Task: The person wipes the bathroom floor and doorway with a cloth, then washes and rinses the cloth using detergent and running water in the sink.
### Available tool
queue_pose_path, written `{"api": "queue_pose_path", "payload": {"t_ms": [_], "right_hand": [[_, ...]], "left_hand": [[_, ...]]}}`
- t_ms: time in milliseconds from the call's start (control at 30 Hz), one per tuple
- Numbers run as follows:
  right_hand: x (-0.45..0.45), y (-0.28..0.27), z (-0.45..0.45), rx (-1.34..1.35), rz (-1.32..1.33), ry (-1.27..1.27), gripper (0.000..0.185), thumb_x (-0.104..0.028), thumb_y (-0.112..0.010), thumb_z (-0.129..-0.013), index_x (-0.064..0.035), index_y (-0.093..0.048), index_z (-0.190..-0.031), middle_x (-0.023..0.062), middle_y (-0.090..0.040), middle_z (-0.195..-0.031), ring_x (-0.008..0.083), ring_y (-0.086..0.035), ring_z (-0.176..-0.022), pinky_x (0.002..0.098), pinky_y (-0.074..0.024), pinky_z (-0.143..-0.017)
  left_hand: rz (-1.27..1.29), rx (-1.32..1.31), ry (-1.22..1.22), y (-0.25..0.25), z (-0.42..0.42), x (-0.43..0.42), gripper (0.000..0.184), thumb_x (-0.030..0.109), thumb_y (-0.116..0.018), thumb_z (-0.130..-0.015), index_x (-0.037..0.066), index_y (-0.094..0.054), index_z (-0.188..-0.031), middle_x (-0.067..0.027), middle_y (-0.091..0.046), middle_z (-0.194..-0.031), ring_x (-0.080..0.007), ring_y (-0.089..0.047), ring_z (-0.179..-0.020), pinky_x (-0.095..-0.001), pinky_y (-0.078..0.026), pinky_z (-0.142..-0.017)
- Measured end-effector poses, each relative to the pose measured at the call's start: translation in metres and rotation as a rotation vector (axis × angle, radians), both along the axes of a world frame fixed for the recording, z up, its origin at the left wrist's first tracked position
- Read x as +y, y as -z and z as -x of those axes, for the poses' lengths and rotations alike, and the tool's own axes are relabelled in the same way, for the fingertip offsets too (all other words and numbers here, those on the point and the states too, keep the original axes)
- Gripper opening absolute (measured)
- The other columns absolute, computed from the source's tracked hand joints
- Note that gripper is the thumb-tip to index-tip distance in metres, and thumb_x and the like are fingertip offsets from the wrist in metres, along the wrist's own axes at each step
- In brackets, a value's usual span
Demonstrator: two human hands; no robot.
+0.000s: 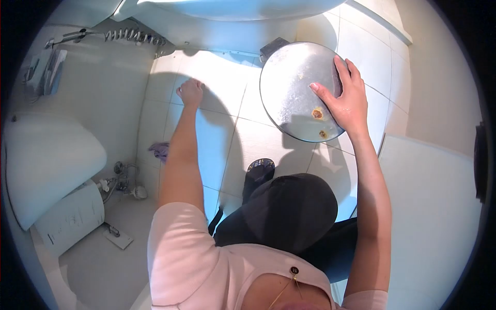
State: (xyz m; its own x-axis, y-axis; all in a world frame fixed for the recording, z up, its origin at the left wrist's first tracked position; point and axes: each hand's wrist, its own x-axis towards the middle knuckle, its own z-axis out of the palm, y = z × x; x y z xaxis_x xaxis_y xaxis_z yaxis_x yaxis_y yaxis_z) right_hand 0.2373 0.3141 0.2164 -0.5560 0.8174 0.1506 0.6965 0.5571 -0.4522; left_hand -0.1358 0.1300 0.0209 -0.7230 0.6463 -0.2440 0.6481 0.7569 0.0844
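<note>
A round metal bin lid [289,85] with a dark rim and brown rust spots faces up over the floor. My right hand [349,101] grips its right side, the thumb lying across the top surface and the fingers at the rim. Some fingertips are hard to place against the edge. Behind the lid sits a black block [273,47], perhaps its hinge. To the left, apart from the lid, my left hand [190,93] is curled closed above the tiles. Whatever it may hold is hidden inside the fingers.
Pale tiles [253,139] cover the floor. A purple cloth [159,150] lies by the left wall. At left are a white toilet [57,160], pipes with a valve [121,168] and a coiled hose [132,36]. A white panel [429,206] stands right of my arm.
</note>
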Motion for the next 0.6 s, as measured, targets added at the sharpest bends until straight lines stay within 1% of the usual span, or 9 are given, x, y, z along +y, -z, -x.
{"api": "queue_pose_path", "payload": {"t_ms": [67, 100, 167, 200, 300, 367, 467, 567, 600], "right_hand": [[-0.001, -0.002, 0.001, -0.005, 0.011, 0.012, 0.082, -0.057, -0.067, -0.066, -0.0106, -0.046, -0.130, 0.0168, -0.037, -0.135, 0.0322, -0.040, -0.120, 0.0416, -0.0406, -0.094], [-0.001, -0.003, 0.001, -0.008, 0.019, 0.013, 0.082, -0.057, -0.067, -0.066, -0.0106, -0.046, -0.130, 0.0167, -0.037, -0.135, 0.0320, -0.040, -0.120, 0.0416, -0.0406, -0.094], [-0.002, -0.005, 0.001, -0.009, 0.035, 0.010, 0.080, -0.056, -0.067, -0.068, -0.0106, -0.044, -0.131, 0.0185, -0.036, -0.135, 0.0331, -0.040, -0.120, 0.0413, -0.0375, -0.097], [-0.003, -0.006, 0.001, -0.007, 0.042, 0.006, 0.080, -0.055, -0.066, -0.069, -0.0107, -0.043, -0.131, 0.0194, -0.035, -0.135, 0.0336, -0.040, -0.121, 0.0412, -0.0360, -0.098], [-0.002, -0.005, 0.002, -0.009, 0.026, 0.020, 0.081, -0.056, -0.067, -0.066, -0.0108, -0.045, -0.130, 0.0162, -0.036, -0.135, 0.0314, -0.040, -0.120, 0.0416, -0.0403, -0.095], [-0.001, -0.003, 0.002, -0.026, 0.023, 0.019, 0.081, -0.056, -0.067, -0.066, -0.0107, -0.045, -0.130, 0.0160, -0.036, -0.135, 0.0313, -0.039, -0.121, 0.0417, -0.0400, -0.095], [0.000, -0.003, 0.002, -0.027, 0.021, 0.017, 0.081, -0.056, -0.067, -0.066, -0.0106, -0.045, -0.130, 0.0160, -0.036, -0.136, 0.0314, -0.039, -0.121, 0.0420, -0.0398, -0.095], [-0.001, -0.003, 0.002, -0.017, 0.026, 0.009, 0.082, -0.056, -0.067, -0.066, -0.0104, -0.045, -0.130, 0.0166, -0.036, -0.136, 0.0316, -0.039, -0.122, 0.0425, -0.0397, -0.095], [0.000, -0.002, 0.001, -0.012, 0.024, 0.009, 0.082, -0.057, -0.067, -0.066, -0.0103, -0.045, -0.131, 0.0169, -0.036, -0.136, 0.0316, -0.038, -0.122, 0.0427, -0.0396, -0.095]], "left_hand": [[-0.136, 0.313, 0.122, 0.051, -0.021, -0.009, 0.016, 0.021, -0.053, -0.082, 0.013, -0.062, -0.093, -0.0095, -0.059, -0.102, -0.0285, -0.051, -0.102, -0.0515, -0.035, -0.088], [-0.183, 0.343, 0.169, 0.051, -0.038, -0.007, 0.016, 0.019, -0.053, -0.081, 0.012, -0.061, -0.093, -0.0093, -0.059, -0.103, -0.0284, -0.051, -0.102, -0.0512, -0.035, -0.089], [-0.273, 0.395, 0.256, 0.046, -0.077, -0.015, 0.016, 0.015, -0.054, -0.080, 0.011, -0.060, -0.094, -0.0089, -0.059, -0.103, -0.0283, -0.051, -0.103, -0.0504, -0.035, -0.092], [-0.313, 0.376, 0.269, 0.046, -0.084, -0.027, 0.016, 0.013, -0.054, -0.079, 0.009, -0.060, -0.093, -0.0090, -0.059, -0.102, -0.0286, -0.051, -0.103, -0.0492, -0.035, -0.091], [-0.429, 0.290, 0.294, 0.050, -0.096, -0.055, 0.015, 0.007, -0.053, -0.077, 0.006, -0.058, -0.091, -0.0100, -0.060, -0.098, -0.0299, -0.052, -0.100, -0.0457, -0.038, -0.088], [-0.501, 0.189, 0.294, 0.045, -0.091, -0.069, 0.016, 0.004, -0.053, -0.075, 0.005, -0.057, -0.091, -0.0118, -0.060, -0.093, -0.0314, -0.055, -0.095, -0.0432, -0.042, -0.084], [-0.375, 0.016, 0.088, 0.042, -0.066, -0.065, 0.013, 0.005, -0.054, -0.075, 0.004, -0.058, -0.088, -0.0148, -0.061, -0.089, -0.0332, -0.058, -0.086, -0.0428, -0.045, -0.075], [-0.331, 0.112, -0.046, 0.039, -0.024, -0.053, 0.008, 0.008, -0.053, -0.079, 0.004, -0.058, -0.084, -0.0181, -0.061, -0.088, -0.0337, -0.060, -0.082, -0.0434, -0.047, -0.071], [-0.364, 0.100, -0.095, 0.026, -0.008, -0.045, 0.009, 0.010, -0.053, -0.080, 0.004, -0.059, -0.084, -0.0179, -0.062, -0.085, -0.0334, -0.060, -0.081, -0.0431, -0.047, -0.071]]}}
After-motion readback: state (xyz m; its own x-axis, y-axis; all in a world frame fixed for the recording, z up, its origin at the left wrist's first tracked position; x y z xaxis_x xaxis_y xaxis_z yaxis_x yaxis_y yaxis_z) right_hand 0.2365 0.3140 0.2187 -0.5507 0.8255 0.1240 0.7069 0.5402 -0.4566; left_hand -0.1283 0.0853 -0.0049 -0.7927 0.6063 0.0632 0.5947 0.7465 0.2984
